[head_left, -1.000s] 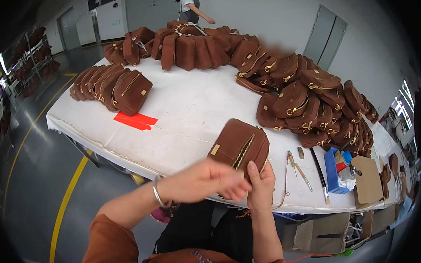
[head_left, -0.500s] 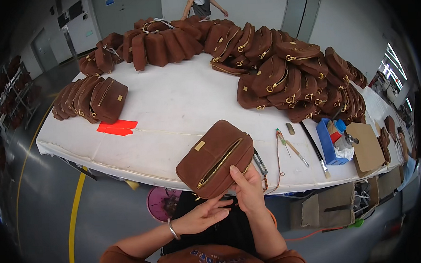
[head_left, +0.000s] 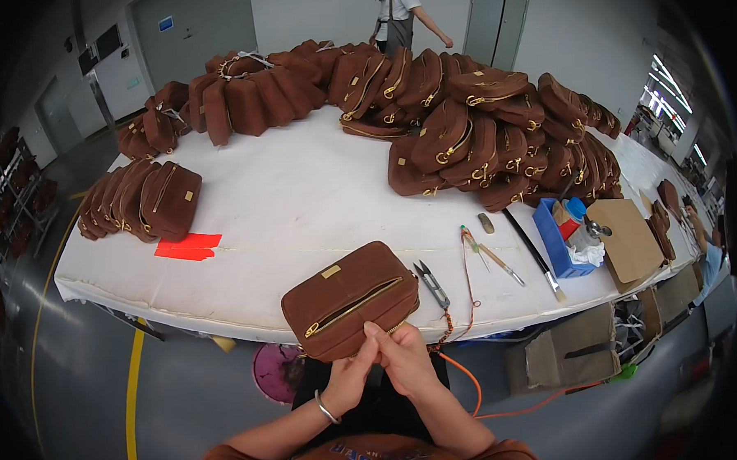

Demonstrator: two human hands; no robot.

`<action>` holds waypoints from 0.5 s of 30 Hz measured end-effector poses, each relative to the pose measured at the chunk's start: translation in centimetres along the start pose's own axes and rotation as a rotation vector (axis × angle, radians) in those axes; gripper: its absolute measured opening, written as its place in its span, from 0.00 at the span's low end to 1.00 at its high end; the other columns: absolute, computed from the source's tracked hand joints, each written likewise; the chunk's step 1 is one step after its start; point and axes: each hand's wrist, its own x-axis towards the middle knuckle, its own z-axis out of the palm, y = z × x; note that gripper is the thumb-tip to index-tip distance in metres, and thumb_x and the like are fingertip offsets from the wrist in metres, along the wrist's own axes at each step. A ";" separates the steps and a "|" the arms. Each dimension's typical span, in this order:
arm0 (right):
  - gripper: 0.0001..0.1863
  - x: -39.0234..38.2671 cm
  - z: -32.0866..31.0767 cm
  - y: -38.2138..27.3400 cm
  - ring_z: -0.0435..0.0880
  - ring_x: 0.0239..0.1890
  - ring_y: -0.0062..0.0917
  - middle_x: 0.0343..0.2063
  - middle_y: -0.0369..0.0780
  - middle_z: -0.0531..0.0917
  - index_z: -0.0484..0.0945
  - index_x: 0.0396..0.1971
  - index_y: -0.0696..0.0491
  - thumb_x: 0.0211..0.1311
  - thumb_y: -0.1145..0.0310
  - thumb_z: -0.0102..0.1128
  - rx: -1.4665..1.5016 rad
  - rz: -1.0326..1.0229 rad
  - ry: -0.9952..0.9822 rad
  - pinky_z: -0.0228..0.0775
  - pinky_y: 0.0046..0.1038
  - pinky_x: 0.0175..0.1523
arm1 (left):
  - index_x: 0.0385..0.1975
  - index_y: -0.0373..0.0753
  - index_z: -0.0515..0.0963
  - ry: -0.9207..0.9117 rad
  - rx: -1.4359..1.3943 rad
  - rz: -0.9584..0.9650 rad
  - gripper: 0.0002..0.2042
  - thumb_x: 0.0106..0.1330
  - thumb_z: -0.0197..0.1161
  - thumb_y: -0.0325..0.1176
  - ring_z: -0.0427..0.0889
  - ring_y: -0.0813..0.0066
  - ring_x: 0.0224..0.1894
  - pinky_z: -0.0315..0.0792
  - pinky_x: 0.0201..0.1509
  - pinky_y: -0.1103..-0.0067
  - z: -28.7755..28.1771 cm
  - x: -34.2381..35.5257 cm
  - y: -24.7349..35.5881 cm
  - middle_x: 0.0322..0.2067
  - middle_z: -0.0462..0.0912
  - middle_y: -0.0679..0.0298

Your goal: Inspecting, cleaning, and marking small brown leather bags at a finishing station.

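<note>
Brown bag [head_left: 348, 298] ahead of right hand [head_left: 407, 360], near edge in its grip; left hand [head_left: 350, 380] alongside, grasp unclear

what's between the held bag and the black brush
In the head view: snips, a reddish cord, a green-tipped tool, a slim brush and, farther back, a small grey block.
</note>
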 end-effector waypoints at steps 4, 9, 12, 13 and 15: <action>0.19 0.2 -2.8 -4.1 0.86 0.33 0.23 0.36 0.44 0.85 0.79 0.43 0.62 0.74 0.59 0.53 -0.334 0.357 -0.138 0.79 0.22 0.33 | 0.65 0.35 0.65 0.062 0.044 0.075 0.20 0.79 0.44 0.40 0.72 0.70 0.61 0.70 0.63 0.74 0.2 0.5 -0.1 0.59 0.73 0.60; 0.21 3.1 -4.5 -5.6 0.84 0.46 0.27 0.45 0.46 0.84 0.77 0.51 0.62 0.73 0.58 0.53 -0.722 -0.323 0.273 0.77 0.27 0.48 | 0.64 0.35 0.64 0.065 -0.061 0.121 0.19 0.78 0.46 0.36 0.72 0.67 0.63 0.70 0.65 0.68 0.3 0.5 0.8 0.61 0.71 0.59; 0.24 5.8 -4.6 -2.8 0.81 0.52 0.29 0.50 0.46 0.82 0.70 0.60 0.61 0.71 0.61 0.56 -0.836 -0.408 0.233 0.72 0.28 0.56 | 0.64 0.35 0.64 0.055 0.101 0.156 0.20 0.78 0.48 0.36 0.72 0.67 0.62 0.70 0.65 0.70 0.0 0.2 -0.2 0.62 0.70 0.59; 0.24 5.9 -3.8 -2.0 0.81 0.52 0.29 0.50 0.46 0.82 0.70 0.60 0.61 0.71 0.61 0.56 -0.833 -0.411 0.236 0.72 0.28 0.56 | 0.64 0.35 0.64 0.052 0.103 0.156 0.20 0.78 0.48 0.36 0.72 0.67 0.62 0.70 0.65 0.70 -0.1 0.5 -0.3 0.62 0.70 0.59; 0.30 5.6 -2.4 -0.5 0.79 0.55 0.30 0.54 0.48 0.79 0.64 0.65 0.62 0.67 0.65 0.61 -0.917 -0.352 0.014 0.69 0.27 0.60 | 0.64 0.37 0.65 0.050 0.107 0.241 0.20 0.77 0.51 0.36 0.72 0.69 0.62 0.68 0.66 0.72 -0.1 1.1 -0.9 0.62 0.70 0.61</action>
